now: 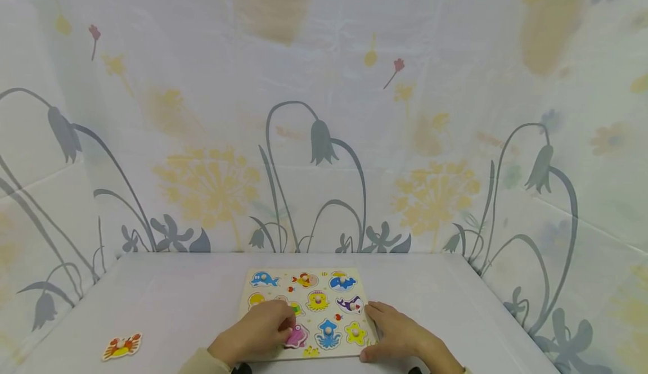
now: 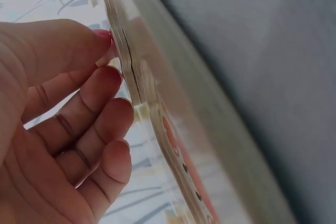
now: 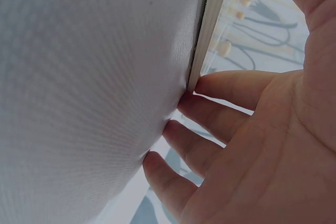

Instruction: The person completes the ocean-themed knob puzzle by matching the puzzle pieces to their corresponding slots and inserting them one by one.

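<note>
A wooden peg puzzle board (image 1: 331, 354) with sea-animal pieces lies flat on the white table. Over its lower left part, my left hand (image 1: 265, 326) pinches a small knob on a puzzle piece between thumb and index finger. In the head view the fingertips are at a pink puzzle piece (image 1: 298, 336), partly hidden by the hand. The other left fingers (image 2: 113, 116) are bent loosely beside the board. My right hand (image 1: 400, 332) rests at the board's right edge, fingers extended, with a fingertip (image 3: 202, 84) touching its side and the others on the table.
A red and yellow crab piece (image 1: 122, 346) lies apart on the table (image 1: 177, 301), to the left of the board. Among the pieces in the board are a blue squid (image 1: 328, 337), a yellow starfish (image 1: 356, 334) and a yellow octopus (image 1: 317, 302). A flower-printed curtain (image 1: 324, 205) hangs behind the table.
</note>
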The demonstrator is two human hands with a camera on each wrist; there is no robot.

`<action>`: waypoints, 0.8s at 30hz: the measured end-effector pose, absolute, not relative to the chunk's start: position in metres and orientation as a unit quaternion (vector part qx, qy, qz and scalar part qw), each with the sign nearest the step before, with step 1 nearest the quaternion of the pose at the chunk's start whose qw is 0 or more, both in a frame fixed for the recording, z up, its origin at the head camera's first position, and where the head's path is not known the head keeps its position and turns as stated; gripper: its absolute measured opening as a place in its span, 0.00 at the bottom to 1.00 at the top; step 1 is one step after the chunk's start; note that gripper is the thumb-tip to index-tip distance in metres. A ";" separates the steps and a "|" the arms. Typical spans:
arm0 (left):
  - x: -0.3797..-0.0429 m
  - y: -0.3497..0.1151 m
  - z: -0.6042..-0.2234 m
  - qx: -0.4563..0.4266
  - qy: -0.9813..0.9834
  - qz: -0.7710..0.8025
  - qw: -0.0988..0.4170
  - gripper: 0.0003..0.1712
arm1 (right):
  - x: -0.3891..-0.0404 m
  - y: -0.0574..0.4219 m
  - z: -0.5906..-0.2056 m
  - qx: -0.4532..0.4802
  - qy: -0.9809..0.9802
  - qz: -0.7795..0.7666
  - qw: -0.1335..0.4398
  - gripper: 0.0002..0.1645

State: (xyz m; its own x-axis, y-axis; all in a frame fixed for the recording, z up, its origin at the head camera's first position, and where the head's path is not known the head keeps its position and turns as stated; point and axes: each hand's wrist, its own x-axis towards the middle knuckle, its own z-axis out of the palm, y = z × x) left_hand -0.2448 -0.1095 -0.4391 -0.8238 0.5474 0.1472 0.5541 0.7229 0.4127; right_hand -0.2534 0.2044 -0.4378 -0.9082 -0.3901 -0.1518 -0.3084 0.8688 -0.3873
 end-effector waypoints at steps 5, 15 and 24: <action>-0.245 -0.105 -0.440 -0.293 -0.930 -0.223 -0.002 0.05 | -0.254 0.204 -0.437 -0.179 0.959 -0.186 0.120 0.61; -0.243 -0.100 -0.437 -0.285 -0.933 -0.218 -0.009 0.04 | -0.254 0.205 -0.437 -0.179 0.958 -0.187 0.122 0.61; -0.244 -0.100 -0.438 -0.273 -0.938 -0.213 -0.004 0.05 | -0.254 0.205 -0.437 -0.181 0.959 -0.182 0.116 0.61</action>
